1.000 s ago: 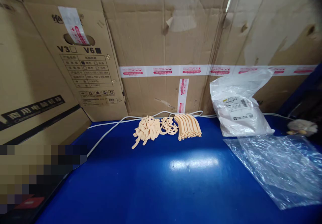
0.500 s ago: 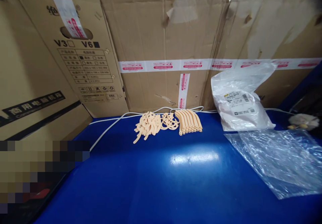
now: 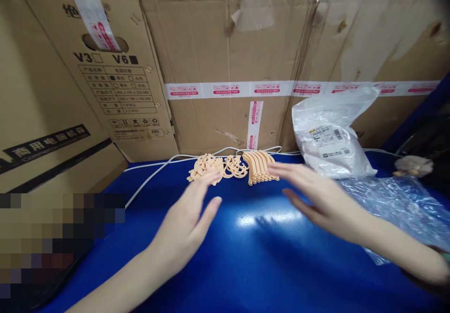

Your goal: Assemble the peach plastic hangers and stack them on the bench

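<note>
Your left hand [image 3: 188,214]: thumb and fingers apart, fingertips over the loose pile of curved beige pieces [image 3: 203,163], contact unclear. Then beige C-shaped pieces [image 3: 237,168], lined-up curved beige strips [image 3: 260,165], all on the blue tabletop [image 3: 225,266]. Your right hand [image 3: 314,195]: thumb apart too, fingertips at the strips' right edge. Looks like reach; gripping calls for closing thumbs.

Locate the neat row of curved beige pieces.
In the head view, the row of curved beige pieces lies slightly right of centre, between the C-shaped pieces and right hand.
</note>
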{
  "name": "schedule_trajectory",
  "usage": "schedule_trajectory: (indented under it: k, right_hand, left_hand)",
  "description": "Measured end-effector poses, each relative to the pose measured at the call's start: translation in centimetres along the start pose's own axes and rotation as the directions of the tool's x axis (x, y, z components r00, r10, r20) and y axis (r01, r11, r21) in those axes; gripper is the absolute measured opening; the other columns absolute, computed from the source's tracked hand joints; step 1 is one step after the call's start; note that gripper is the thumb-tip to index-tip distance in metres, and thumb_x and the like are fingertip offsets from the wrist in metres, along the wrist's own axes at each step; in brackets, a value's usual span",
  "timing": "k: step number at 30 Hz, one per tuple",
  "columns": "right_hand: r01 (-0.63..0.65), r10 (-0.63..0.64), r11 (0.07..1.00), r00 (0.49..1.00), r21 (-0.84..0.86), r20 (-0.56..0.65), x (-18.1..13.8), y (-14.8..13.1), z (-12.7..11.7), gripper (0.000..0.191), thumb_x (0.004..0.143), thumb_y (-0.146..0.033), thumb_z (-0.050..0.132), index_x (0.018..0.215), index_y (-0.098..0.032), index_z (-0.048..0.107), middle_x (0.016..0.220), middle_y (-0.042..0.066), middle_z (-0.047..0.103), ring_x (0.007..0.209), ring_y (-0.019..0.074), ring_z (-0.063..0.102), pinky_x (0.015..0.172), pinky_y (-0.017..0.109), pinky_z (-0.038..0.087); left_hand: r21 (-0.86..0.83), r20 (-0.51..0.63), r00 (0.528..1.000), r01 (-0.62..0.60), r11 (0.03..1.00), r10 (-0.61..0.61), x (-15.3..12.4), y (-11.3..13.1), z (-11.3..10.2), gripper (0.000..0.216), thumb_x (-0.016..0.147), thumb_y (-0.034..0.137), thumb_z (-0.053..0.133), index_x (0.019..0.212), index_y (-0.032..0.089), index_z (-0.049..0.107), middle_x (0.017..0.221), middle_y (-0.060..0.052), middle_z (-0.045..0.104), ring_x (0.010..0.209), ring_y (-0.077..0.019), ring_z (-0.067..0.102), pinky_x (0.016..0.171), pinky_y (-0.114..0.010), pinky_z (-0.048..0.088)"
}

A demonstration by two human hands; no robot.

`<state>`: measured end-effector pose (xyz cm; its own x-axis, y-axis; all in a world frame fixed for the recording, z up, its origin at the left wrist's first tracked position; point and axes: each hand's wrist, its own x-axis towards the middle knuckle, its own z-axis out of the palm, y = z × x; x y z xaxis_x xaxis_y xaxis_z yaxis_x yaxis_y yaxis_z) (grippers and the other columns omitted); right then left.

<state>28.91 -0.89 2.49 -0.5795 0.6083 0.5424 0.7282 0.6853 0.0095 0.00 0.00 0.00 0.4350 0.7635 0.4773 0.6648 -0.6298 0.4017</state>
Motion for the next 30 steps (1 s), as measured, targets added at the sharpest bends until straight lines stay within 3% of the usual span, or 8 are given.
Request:
schedule_trajectory:
  k: [3, 7, 13, 30]
  right_hand:
    - [0.058, -0.072, 0.996, 0.97, 0.069, 0.234, -0.1, 0.8, 4.6, 0.04, 0.096, -0.021, 0.041, 0.134, -0.016, 0.049, 0.139, 0.014, 0.051, 0.128, 0.0251, 0.048, 0.104, 0.044, 0.045]
    - [-0.01, -0.036, 0.992, 0.935, 0.127, 0.354, -0.3, 1.3, 8.3, 0.05, 0.098, -0.04, 0.04, 0.139, -0.011, 0.046, 0.146, 0.017, 0.042, 0.134, 0.0277, 0.041, 0.108, 0.047, 0.039]
    - [-0.066, -0.006, 0.984, 0.916, 0.165, 0.402, -0.5, 1.2, 8.2, 0.055, 0.098, -0.046, 0.037, 0.141, -0.011, 0.044, 0.149, 0.016, 0.038, 0.137, 0.0276, 0.036, 0.11, 0.049, 0.035]
    - [-0.051, -0.019, 0.985, 0.92, 0.167, 0.392, -0.7, 1.3, 8.0, 0.05, 0.099, -0.043, 0.037, 0.137, -0.012, 0.049, 0.146, 0.016, 0.043, 0.132, 0.028, 0.043, 0.108, 0.048, 0.038]
  left_hand:
    - [0.1, 0.219, 0.975, -0.065, 0.993, 0.042, 1.0, -1.2, 3.0, 0.041, 0.099, 0.037, 0.038, 0.136, 0.02, 0.045, 0.147, -0.008, 0.044, 0.139, -0.0242, 0.035, 0.115, -0.046, 0.031]
    - [0.147, 0.39, 0.92, -0.112, 0.983, 0.046, 1.7, -2.6, 5.5, 0.051, 0.099, 0.043, 0.037, 0.142, 0.015, 0.039, 0.151, -0.01, 0.036, 0.142, -0.0234, 0.027, 0.116, -0.046, 0.027]
    - [0.126, 0.459, 0.888, -0.085, 0.988, 0.018, 1.1, -3.1, 5.7, 0.057, 0.098, 0.049, 0.035, 0.145, 0.016, 0.035, 0.153, -0.009, 0.032, 0.143, -0.0227, 0.025, 0.117, -0.047, 0.025]
    - [0.095, 0.471, 0.881, -0.092, 0.991, 0.036, 1.3, -3.7, 5.4, 0.057, 0.098, 0.049, 0.036, 0.146, 0.019, 0.033, 0.154, -0.008, 0.029, 0.143, -0.023, 0.026, 0.117, -0.048, 0.025]
